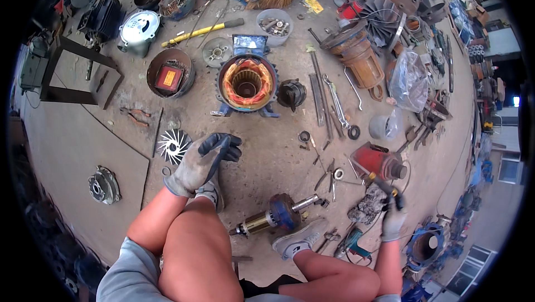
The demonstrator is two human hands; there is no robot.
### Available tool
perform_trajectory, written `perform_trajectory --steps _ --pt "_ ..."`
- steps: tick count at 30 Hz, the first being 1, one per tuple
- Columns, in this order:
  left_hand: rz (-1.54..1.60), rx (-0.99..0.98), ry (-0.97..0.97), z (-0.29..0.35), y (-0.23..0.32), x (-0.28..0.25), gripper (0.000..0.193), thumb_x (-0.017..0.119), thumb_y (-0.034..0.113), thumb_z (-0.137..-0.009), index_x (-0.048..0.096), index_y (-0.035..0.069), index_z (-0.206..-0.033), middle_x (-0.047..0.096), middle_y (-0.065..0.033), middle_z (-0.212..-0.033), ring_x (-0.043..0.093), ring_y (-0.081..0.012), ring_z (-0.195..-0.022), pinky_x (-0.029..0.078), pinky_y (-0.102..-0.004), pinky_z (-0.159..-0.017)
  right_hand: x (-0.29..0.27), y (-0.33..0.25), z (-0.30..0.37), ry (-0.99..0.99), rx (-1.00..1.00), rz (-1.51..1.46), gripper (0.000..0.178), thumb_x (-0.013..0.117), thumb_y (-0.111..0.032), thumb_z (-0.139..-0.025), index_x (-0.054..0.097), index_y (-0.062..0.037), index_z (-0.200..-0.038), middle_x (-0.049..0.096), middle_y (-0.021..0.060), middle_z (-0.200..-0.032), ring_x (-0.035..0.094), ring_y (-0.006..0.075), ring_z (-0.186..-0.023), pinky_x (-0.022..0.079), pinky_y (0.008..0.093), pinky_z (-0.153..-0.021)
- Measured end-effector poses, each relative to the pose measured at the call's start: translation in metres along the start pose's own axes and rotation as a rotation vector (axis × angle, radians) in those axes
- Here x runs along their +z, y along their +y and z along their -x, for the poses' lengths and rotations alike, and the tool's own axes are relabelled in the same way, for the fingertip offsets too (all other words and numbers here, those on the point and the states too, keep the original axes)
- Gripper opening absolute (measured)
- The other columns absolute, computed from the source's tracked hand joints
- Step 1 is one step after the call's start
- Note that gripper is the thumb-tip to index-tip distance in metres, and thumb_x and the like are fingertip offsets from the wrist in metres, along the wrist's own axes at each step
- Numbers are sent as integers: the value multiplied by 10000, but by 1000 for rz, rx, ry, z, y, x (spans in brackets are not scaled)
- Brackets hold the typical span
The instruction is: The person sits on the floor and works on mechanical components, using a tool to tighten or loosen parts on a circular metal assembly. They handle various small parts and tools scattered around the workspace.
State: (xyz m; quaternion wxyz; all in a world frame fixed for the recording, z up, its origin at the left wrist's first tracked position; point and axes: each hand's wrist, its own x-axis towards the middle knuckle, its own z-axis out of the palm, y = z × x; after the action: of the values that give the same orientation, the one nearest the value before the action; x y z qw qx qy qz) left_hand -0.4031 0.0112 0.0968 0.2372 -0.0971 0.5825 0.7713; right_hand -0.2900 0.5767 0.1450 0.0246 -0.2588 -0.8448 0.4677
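Observation:
My left hand (196,162), in a grey glove with dark fingers, hangs over my left knee. Its fingers are loosely bent and apart, with nothing visible in them. Close to it lies a silver-bladed fan wheel (174,146). On the right, my right hand (394,222), also gloved, is closed around a tool with a yellow-and-black handle (383,184); its exact kind is unclear. A red jack-like device (372,161) and a grey rag (367,204) are beside that tool. Between my feet lies a motor rotor with its shaft (280,213). Ahead stands an open motor stator with orange windings (247,82).
Wrenches (334,101), pliers (136,115) and small rings lie on the floor. A green power drill (353,244) is near my right foot. Bowls of parts (274,27), a yellow-handled hammer (200,32), a rusty housing (356,57) and a metal frame (72,73) stand further out.

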Motion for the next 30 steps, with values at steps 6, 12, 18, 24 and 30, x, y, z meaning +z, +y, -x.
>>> perform_trajectory --steps 6,12,18,24,30 --pt "79 -55 8 -28 17 -4 406 552 295 -1108 647 -70 -1259 719 -138 -1036 689 -201 -968 554 -360 -929 131 -231 -77 -267 -375 -88 424 619 -30 -979 576 61 -1392 686 99 -1125 666 130 -920 553 267 -805" --pt "62 -32 56 -28 22 -22 401 503 267 -1125 619 -83 -1282 719 -150 -1062 697 -217 -988 545 -349 -936 294 -300 -135 -482 -928 400 341 804 -222 -841 744 -33 -1119 748 180 -1016 725 350 -943 568 437 -861" --pt "167 11 260 -28 13 -44 437 499 308 -1125 595 -85 -1290 712 -162 -1083 706 -235 -995 557 -371 -949 386 -289 -151 -691 -909 710 338 688 -323 -905 736 -45 -1090 737 199 -1049 710 386 -1022 550 480 -925" --pt "184 27 270 -39 17 -48 421 484 291 -1133 585 -83 -1296 713 -168 -1067 709 -242 -986 565 -378 -943 422 -270 -157 -729 -915 788 320 654 -334 -923 751 -75 -1084 741 194 -1058 716 377 -1023 557 480 -928" --pt "150 23 290 -45 23 -51 414 473 289 -1138 588 -76 -1296 715 -160 -1063 715 -228 -974 568 -354 -924 435 -272 -155 -749 -879 874 308 658 -335 -926 764 -86 -1073 741 187 -1072 725 361 -1021 572 475 -909"
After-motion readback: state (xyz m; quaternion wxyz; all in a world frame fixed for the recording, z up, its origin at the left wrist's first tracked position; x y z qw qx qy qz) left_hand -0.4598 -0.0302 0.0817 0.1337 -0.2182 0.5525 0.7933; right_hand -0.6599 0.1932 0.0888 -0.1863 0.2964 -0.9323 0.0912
